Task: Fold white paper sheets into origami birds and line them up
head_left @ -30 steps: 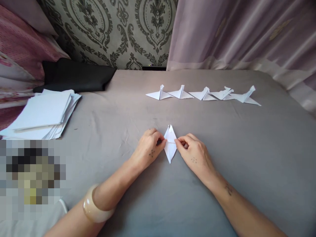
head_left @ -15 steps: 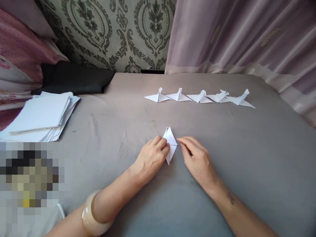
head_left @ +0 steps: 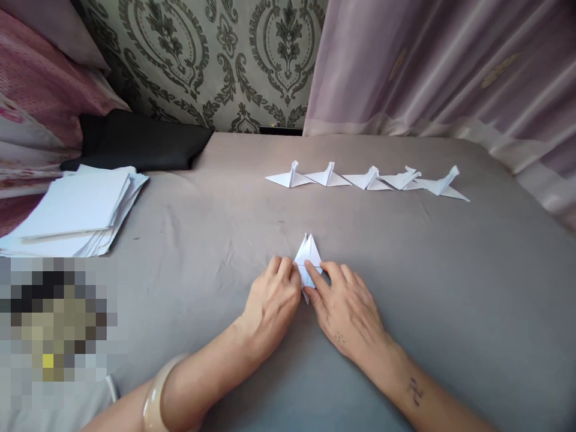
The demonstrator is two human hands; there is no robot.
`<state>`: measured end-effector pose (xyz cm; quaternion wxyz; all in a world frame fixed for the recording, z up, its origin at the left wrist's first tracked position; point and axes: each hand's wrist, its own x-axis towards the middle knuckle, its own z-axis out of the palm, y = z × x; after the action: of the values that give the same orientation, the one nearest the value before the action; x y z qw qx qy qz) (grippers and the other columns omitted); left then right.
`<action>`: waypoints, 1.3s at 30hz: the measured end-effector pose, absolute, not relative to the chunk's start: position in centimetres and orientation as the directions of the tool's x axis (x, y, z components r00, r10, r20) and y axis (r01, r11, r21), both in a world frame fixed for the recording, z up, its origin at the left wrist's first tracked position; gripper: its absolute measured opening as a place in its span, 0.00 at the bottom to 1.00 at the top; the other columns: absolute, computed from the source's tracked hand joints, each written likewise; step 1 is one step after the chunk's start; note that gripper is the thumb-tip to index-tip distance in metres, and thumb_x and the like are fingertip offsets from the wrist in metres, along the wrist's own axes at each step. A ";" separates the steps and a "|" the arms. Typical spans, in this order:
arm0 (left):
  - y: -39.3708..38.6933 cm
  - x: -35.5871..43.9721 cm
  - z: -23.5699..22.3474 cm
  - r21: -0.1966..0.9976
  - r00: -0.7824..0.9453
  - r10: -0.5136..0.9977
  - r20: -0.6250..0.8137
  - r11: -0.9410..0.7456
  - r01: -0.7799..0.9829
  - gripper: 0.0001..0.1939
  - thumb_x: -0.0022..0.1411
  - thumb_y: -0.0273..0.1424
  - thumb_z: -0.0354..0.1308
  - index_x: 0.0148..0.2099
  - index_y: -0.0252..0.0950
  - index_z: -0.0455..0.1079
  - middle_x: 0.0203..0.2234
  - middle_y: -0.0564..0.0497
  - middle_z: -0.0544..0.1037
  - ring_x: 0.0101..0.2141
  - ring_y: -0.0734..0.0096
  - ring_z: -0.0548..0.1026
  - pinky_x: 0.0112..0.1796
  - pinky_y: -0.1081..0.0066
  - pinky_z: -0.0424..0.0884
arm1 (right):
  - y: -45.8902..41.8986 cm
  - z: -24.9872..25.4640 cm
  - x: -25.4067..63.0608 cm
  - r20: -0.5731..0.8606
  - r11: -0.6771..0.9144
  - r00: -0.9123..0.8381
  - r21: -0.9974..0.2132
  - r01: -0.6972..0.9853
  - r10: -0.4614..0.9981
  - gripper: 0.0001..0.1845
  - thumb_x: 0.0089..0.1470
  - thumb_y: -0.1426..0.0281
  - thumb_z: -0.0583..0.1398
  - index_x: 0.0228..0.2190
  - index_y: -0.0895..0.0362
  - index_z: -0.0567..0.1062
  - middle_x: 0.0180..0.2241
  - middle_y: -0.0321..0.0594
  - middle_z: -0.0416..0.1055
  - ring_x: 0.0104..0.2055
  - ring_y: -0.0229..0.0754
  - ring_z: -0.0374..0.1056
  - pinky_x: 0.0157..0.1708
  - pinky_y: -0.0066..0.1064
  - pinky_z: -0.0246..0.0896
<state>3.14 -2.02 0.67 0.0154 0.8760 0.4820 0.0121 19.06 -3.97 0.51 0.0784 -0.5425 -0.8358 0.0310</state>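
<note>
A small white folded paper piece point(head_left: 309, 255) lies on the grey cloth point(head_left: 450, 288) in front of me, its two points facing away. My left hand point(head_left: 272, 300) has its fingers closed on the piece's left side. From the right, my right hand point(head_left: 344, 309) presses its fingers down on the lower half of the piece. Both hands cover most of the lower part of the paper.
Several finished white paper figures point(head_left: 366, 179) stand in a row farther back. A stack of white paper sheets point(head_left: 74, 210) lies at the left, a black cloth point(head_left: 135, 141) behind it. Patterned wall and a mauve curtain point(head_left: 427, 66) close the far side.
My right hand has moved left from beside the paper onto it. My left hand stays on the left side. The paper has become narrower than a second ago.
</note>
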 end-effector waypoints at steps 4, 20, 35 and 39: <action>-1.0 1.8 0.4 0.196 0.429 0.891 0.149 -0.452 0.870 0.12 0.61 0.19 0.45 0.37 0.34 0.69 0.35 0.44 0.74 0.36 0.62 0.70 0.32 0.68 0.73 | -3.9 0.6 18.8 0.097 0.401 -0.392 -0.107 0.910 0.915 0.22 0.63 0.63 0.50 0.57 0.54 0.64 0.40 0.47 0.70 0.37 0.48 0.63 0.33 0.40 0.59; -1.1 3.0 0.7 0.196 0.589 0.806 0.061 -0.588 0.785 0.12 0.63 0.21 0.45 0.44 0.34 0.68 0.33 0.47 0.73 0.34 0.65 0.69 0.32 0.68 0.70 | -3.7 0.4 20.5 0.144 0.306 -0.274 -0.313 0.899 0.951 0.16 0.63 0.71 0.49 0.45 0.57 0.73 0.40 0.46 0.70 0.41 0.46 0.66 0.40 0.38 0.65; -1.6 4.1 -0.3 0.326 0.445 0.869 0.215 -0.494 0.806 0.20 0.59 0.44 0.58 0.45 0.35 0.64 0.38 0.44 0.72 0.39 0.58 0.70 0.39 0.61 0.71 | -3.1 1.3 20.3 -0.153 -0.107 -0.207 -0.970 0.217 0.966 0.26 0.51 0.79 0.48 0.49 0.55 0.72 0.47 0.43 0.74 0.48 0.41 0.72 0.51 0.40 0.67; -1.6 3.7 -0.2 0.539 0.317 0.911 0.264 -0.411 0.735 0.11 0.64 0.33 0.53 0.48 0.36 0.65 0.37 0.48 0.75 0.38 0.63 0.73 0.39 0.65 0.71 | -3.5 1.9 20.1 -0.089 -0.063 -0.255 -0.992 0.110 0.963 0.24 0.53 0.77 0.51 0.51 0.53 0.71 0.53 0.42 0.70 0.57 0.42 0.64 0.59 0.43 0.57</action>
<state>3.71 -1.55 -0.21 0.1621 0.7951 0.5177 0.2713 20.05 -3.51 1.94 0.3849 -0.4738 -0.5661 0.5540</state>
